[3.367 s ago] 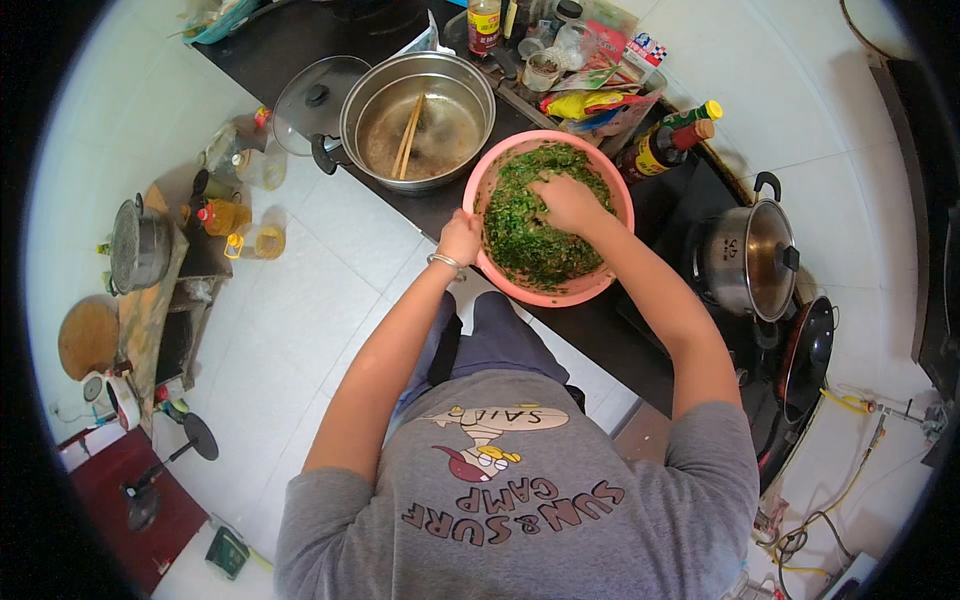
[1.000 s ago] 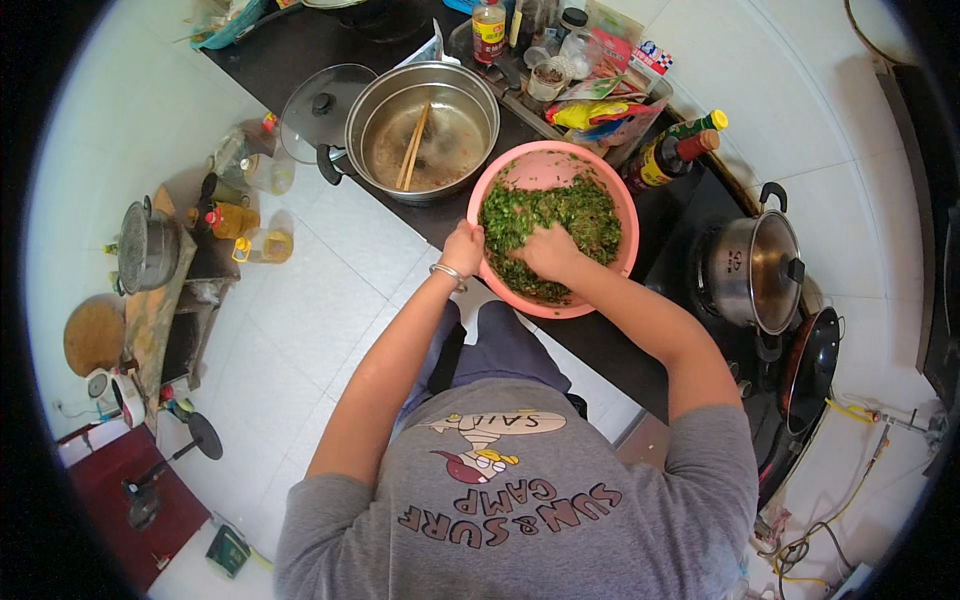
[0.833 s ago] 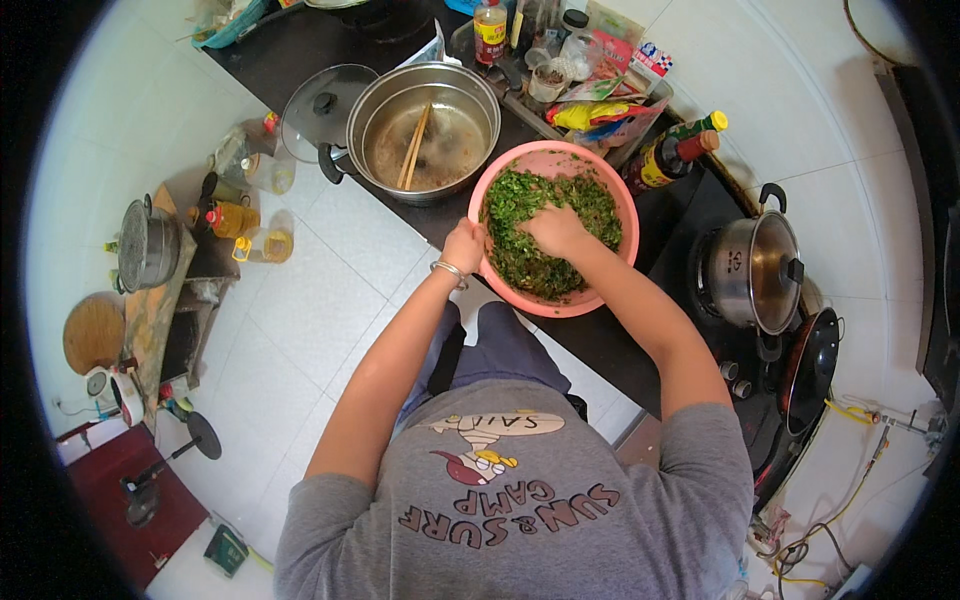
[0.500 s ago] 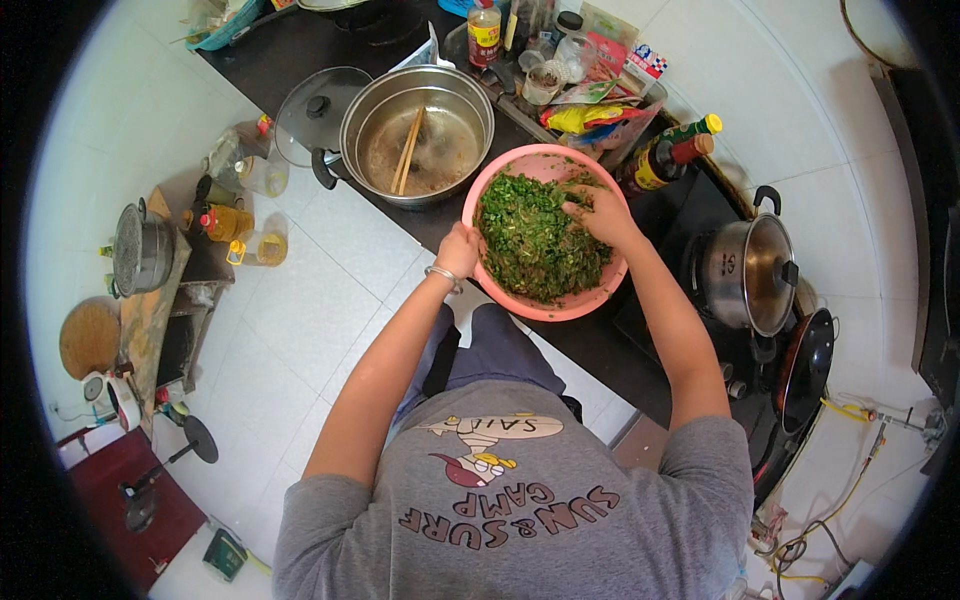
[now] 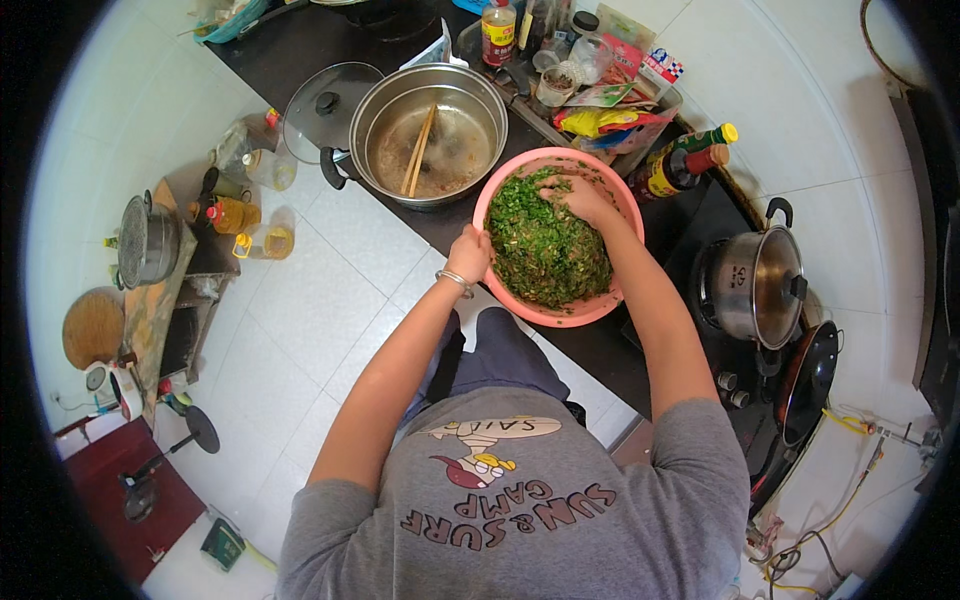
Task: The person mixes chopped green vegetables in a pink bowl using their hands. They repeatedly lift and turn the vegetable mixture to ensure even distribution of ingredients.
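A pink plastic basin (image 5: 630, 195) sits on the dark counter in front of me, heaped with finely chopped green leaves (image 5: 545, 240) mixed with a brownish filling. My left hand (image 5: 470, 253) grips the basin's left rim, thumb over the edge, a silver bangle on its wrist. Inside the basin, at its far side, my right hand (image 5: 578, 200) is curled into the chopped greens. Its fingertips are partly buried there.
Left of the basin stands a steel pot (image 5: 430, 130) with chopsticks (image 5: 420, 150) in it, beside a glass lid (image 5: 325, 115). Sauce bottles (image 5: 675, 170) and a tray of seasonings (image 5: 600, 110) stand behind. A lidded pot (image 5: 750, 285) is on the right.
My right hand has moved left and toward the far side of the basin, and the greens are heaped differently. The left hand stays on the rim. The whole view has shifted slightly.
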Demonstrator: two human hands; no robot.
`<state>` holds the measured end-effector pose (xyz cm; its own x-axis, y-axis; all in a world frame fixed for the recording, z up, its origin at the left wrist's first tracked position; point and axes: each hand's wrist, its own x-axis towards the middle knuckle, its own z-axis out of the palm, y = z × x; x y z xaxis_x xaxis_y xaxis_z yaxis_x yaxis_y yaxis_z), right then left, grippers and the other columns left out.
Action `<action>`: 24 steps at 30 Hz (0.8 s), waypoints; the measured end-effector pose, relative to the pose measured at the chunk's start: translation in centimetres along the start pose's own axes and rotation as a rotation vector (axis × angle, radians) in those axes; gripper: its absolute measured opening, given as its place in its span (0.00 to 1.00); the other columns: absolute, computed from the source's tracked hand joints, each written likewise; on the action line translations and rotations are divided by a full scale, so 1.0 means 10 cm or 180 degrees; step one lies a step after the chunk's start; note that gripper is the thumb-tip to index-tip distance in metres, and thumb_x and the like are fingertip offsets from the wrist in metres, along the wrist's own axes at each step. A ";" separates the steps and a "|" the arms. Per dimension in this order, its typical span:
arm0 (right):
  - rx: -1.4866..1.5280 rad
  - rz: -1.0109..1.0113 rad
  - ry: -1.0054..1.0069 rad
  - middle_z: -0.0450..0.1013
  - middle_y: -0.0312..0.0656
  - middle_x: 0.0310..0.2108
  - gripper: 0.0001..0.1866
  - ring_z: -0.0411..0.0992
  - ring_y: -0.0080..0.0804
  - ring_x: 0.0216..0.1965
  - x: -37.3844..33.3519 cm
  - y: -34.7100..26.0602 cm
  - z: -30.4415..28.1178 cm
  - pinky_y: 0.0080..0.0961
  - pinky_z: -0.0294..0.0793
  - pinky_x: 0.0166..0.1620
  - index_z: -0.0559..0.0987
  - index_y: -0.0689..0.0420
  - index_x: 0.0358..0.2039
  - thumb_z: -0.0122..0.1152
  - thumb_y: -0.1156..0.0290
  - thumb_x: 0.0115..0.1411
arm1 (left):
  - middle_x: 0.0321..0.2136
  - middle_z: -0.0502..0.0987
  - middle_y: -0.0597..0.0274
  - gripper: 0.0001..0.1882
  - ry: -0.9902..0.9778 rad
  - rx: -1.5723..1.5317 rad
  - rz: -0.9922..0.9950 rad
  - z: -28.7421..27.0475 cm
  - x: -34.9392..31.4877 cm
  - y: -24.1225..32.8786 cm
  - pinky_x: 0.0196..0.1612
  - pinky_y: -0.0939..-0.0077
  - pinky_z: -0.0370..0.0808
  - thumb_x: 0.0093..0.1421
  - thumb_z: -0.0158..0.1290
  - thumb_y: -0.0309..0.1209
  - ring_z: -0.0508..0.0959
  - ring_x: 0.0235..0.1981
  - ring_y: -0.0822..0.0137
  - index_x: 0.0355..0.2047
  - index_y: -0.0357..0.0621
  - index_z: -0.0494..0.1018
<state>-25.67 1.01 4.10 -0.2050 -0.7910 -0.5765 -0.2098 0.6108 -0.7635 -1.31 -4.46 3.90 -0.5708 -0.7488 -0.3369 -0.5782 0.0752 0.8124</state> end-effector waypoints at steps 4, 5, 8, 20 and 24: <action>-0.1109 -0.1512 -0.0058 0.72 0.50 0.32 0.20 0.71 0.37 0.31 -0.28 -0.09 0.21 0.36 0.69 0.37 0.74 0.53 0.42 0.58 0.55 0.51 | 0.21 0.74 0.41 0.15 0.0124 0.0204 0.0093 0.05 0.04 -0.12 0.33 0.56 0.70 0.59 0.40 0.35 0.75 0.27 0.45 0.30 0.31 0.64; -0.1781 -0.1557 0.0009 0.71 0.51 0.32 0.20 0.70 0.42 0.34 -0.41 -0.17 0.27 0.39 0.67 0.40 0.74 0.51 0.42 0.58 0.57 0.50 | 0.22 0.73 0.40 0.15 0.0171 0.0226 0.0119 0.05 0.05 -0.14 0.34 0.56 0.70 0.59 0.41 0.36 0.75 0.28 0.44 0.30 0.31 0.64; -0.2614 -0.1760 -0.0117 0.68 0.48 0.40 0.19 0.70 0.45 0.36 -0.81 -0.32 0.51 0.38 0.68 0.40 0.73 0.49 0.44 0.58 0.64 0.49 | 0.23 0.73 0.36 0.16 0.0155 0.0206 0.0036 0.05 0.05 -0.19 0.35 0.54 0.69 0.58 0.41 0.36 0.74 0.29 0.41 0.30 0.31 0.64; -0.3777 -0.0961 0.0171 0.72 0.40 0.33 0.19 0.70 0.37 0.39 -0.73 -0.01 0.77 0.36 0.70 0.40 0.78 0.43 0.39 0.54 0.72 0.43 | 0.26 0.71 0.33 0.17 0.0098 0.0222 0.0158 0.08 0.09 -0.23 0.36 0.51 0.68 0.58 0.40 0.37 0.72 0.31 0.38 0.32 0.31 0.64; -0.3115 -0.1139 -0.0163 0.74 0.45 0.29 0.16 0.71 0.42 0.32 -0.72 -0.23 0.47 0.35 0.70 0.37 0.78 0.49 0.38 0.59 0.67 0.45 | 0.26 0.71 0.32 0.17 0.0081 0.0284 0.0111 0.05 0.10 -0.23 0.37 0.52 0.68 0.58 0.40 0.37 0.72 0.32 0.38 0.32 0.31 0.64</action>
<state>-19.24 5.16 8.68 0.0578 -0.9181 -0.3922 -0.9382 0.0843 -0.3357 -0.84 -5.02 1.50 -0.5771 -0.7611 -0.2961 -0.6085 0.1590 0.7774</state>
